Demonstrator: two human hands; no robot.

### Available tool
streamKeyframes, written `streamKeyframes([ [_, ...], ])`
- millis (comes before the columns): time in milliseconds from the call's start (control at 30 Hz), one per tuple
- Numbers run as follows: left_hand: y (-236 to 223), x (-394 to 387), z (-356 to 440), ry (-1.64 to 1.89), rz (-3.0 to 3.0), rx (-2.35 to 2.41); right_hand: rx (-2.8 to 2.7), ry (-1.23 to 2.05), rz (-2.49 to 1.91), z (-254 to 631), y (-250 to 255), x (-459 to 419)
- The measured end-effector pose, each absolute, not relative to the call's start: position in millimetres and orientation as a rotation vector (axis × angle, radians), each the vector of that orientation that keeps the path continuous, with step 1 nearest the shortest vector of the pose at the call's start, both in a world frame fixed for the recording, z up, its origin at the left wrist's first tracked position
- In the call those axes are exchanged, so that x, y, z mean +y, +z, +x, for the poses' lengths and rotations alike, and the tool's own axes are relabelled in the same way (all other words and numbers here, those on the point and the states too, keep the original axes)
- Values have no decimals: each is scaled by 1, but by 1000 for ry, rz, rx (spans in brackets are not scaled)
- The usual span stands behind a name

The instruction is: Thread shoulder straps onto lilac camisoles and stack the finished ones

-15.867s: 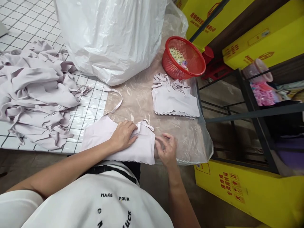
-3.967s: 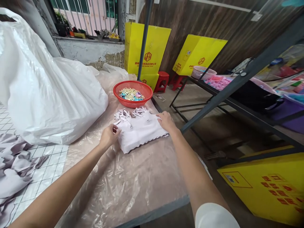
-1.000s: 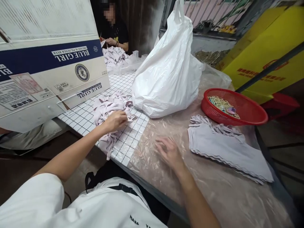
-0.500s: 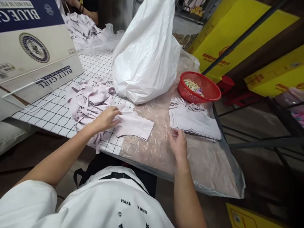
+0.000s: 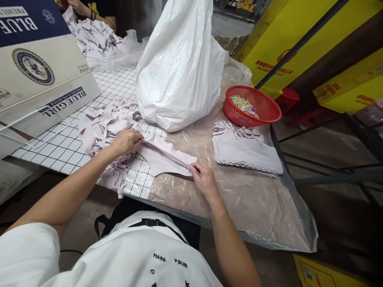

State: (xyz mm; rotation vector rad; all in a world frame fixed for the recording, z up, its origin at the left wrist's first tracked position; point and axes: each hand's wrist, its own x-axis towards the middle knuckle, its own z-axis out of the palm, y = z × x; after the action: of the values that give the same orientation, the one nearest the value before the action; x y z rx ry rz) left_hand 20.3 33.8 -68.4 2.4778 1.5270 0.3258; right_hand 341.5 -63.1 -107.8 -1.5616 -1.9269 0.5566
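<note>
A pale lilac camisole-like garment (image 5: 167,158) is stretched between my two hands over the table. My left hand (image 5: 129,140) pinches its left end, beside the crumpled pile of the same garments (image 5: 109,121). At the right end, my right hand (image 5: 204,178) grips the hem between thumb and fingers. A lengthwise fold runs along the cloth. Right of my right hand lies a neat stack of flat garments (image 5: 247,153), their straps bunched at the top and scalloped hems toward me.
A large white plastic bag (image 5: 179,71) stands behind the garment. The red mesh basket (image 5: 254,105) holds small pale pieces. An upturned beer carton (image 5: 44,71) is at left. A co-worker's arm (image 5: 103,22) shows behind another garment pile (image 5: 92,38). Yellow boxes (image 5: 275,48) stand at right.
Since a second ago, one garment has come out of the pile toward the right. My right hand has moved onto its right end and taken hold. Earlier, both hands were at the neat stack.
</note>
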Motion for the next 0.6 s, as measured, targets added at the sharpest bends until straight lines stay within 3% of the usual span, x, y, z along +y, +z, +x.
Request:
streamKeyframes([
  [167,-33,38,43,553,2338,1363,-1594,439,-1620,388,-65,-73],
  [433,-23,46,70,432,2667,1507,-1560,248,-1733,425,-29,-99],
  [500,-27,35,60,389,2643,1510,-1695,364,-1689,426,-24,-112],
  [600,-34,15,34,69,2482,1282,-1940,849,-1575,425,-25,-129],
])
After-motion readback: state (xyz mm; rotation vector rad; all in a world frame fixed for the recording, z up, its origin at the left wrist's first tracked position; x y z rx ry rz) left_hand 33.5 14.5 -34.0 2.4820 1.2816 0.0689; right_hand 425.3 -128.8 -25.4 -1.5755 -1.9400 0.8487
